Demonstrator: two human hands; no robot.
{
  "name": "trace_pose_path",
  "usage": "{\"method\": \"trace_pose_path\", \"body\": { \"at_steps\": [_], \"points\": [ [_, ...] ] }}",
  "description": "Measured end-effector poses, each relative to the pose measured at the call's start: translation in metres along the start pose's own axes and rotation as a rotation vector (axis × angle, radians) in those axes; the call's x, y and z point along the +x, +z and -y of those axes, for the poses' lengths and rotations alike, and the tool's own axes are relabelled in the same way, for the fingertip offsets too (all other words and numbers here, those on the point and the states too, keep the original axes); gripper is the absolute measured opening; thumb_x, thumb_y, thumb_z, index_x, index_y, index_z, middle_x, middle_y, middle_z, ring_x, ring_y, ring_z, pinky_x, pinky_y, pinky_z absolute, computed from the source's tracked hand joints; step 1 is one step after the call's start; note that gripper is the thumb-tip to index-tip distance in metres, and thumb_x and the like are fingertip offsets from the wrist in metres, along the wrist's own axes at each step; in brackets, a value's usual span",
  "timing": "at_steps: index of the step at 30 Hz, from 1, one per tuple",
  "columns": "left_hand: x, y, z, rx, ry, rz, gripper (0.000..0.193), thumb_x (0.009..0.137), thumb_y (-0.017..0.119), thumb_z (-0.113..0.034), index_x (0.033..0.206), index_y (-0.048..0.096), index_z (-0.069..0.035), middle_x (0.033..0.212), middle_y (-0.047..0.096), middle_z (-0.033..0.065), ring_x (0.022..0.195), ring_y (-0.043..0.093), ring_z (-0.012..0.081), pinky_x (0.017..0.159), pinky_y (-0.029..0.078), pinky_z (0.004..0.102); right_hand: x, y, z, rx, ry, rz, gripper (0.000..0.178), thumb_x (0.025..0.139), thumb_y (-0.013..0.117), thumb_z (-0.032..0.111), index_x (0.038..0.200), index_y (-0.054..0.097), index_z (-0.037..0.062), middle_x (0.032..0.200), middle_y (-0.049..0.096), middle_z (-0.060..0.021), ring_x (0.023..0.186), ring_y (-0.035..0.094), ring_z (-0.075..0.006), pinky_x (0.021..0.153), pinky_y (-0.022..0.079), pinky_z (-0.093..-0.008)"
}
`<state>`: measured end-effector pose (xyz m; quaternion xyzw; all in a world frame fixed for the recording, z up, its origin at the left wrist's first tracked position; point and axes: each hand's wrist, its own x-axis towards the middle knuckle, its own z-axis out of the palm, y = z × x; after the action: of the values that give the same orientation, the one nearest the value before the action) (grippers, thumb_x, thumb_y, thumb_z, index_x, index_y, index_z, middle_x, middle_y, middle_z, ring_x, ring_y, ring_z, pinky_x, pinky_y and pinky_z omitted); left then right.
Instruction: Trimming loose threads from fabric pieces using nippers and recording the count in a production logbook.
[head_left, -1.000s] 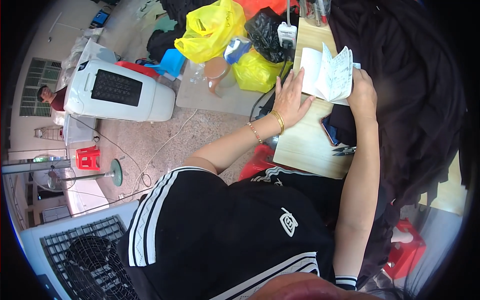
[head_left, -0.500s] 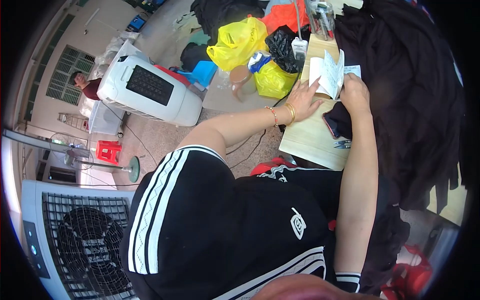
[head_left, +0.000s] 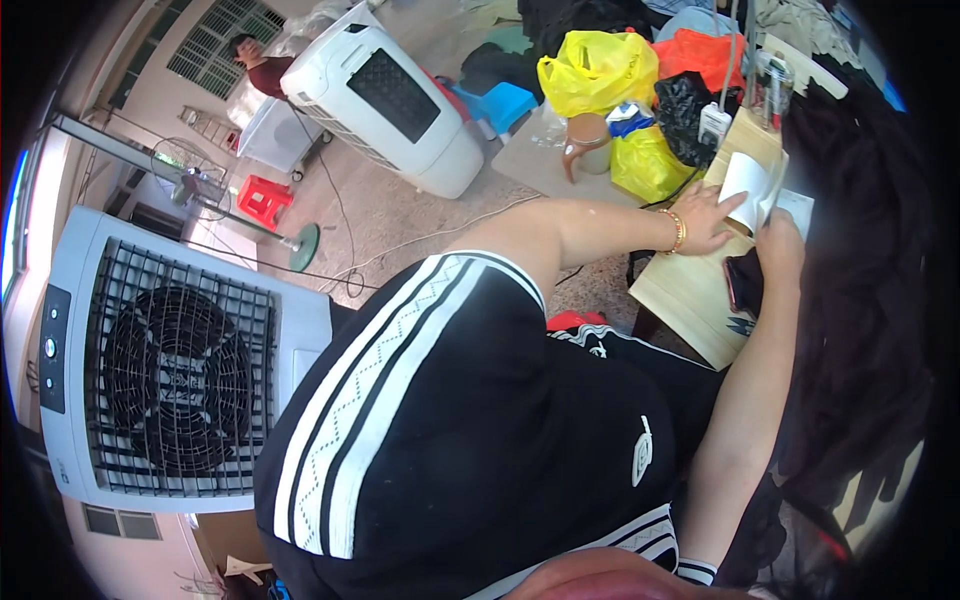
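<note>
A small open notebook [head_left: 742, 190] with white pages lies on the pale wooden table [head_left: 690, 290], one leaf standing up in a curve. My left hand [head_left: 706, 220], with bracelets at the wrist, rests with fingers spread, their tips on the notebook's left page. My right hand [head_left: 782, 238] has its fingers closed at the notebook's right side, by a pale written sheet [head_left: 797, 212]; its fingertips are partly hidden. Just below the hands lies a phone with a reddish edge [head_left: 730, 286], partly under dark cloth. Dark-handled snips [head_left: 740, 326] lie nearer me.
Black fabric [head_left: 860, 250] is heaped right of the table. Behind stand a jar of pens [head_left: 776, 88], a white power socket [head_left: 714, 124], a black bag [head_left: 684, 120] and yellow bags [head_left: 598, 72]. White air coolers [head_left: 390, 100] stand at left, with a person [head_left: 268, 72] beyond and cables on the floor.
My view has swung left, so everything sits further right in the picture. The notebook's raised leaf has curled over to the right. Both hands stay at the notebook.
</note>
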<state>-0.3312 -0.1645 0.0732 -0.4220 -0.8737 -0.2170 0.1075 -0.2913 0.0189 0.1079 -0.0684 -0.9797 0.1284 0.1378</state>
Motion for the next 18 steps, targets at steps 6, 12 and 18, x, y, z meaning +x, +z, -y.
{"method": "trace_pose_path", "body": {
  "at_steps": [6,12,18],
  "points": [
    [-0.001,0.005,0.003,0.054,0.016,0.004,0.072,0.085,0.055,-0.035,0.145,0.026,-0.008,0.114,0.056,0.0287,0.115,0.048,0.0414,0.101,0.030,0.0521,-0.002,-0.007,0.004,-0.010,0.038,0.055,0.020,0.089,0.049,0.012,0.101,0.062,0.0021,0.103,0.063,-0.0190,0.094,0.062,-0.0376,0.081,0.050,-0.0460],
    [-0.004,-0.001,0.002,0.019,0.003,-0.003,0.071,0.085,0.055,-0.035,0.145,0.026,-0.009,0.115,0.055,0.0289,0.116,0.048,0.0413,0.103,0.029,0.0529,-0.002,-0.005,0.005,-0.020,0.031,0.065,0.020,0.088,0.049,0.012,0.101,0.061,0.0015,0.105,0.062,-0.0194,0.095,0.061,-0.0393,0.082,0.050,-0.0467],
    [0.006,0.006,-0.010,0.031,-0.034,0.126,0.073,0.082,0.057,-0.036,0.145,0.029,-0.011,0.109,0.059,0.0257,0.106,0.054,0.0415,0.098,0.036,0.0503,-0.006,0.014,-0.026,0.041,-0.012,-0.057,0.019,0.087,0.052,0.015,0.091,0.064,0.0008,0.092,0.065,-0.0224,0.086,0.064,-0.0404,0.075,0.052,-0.0489]
  ]
}}
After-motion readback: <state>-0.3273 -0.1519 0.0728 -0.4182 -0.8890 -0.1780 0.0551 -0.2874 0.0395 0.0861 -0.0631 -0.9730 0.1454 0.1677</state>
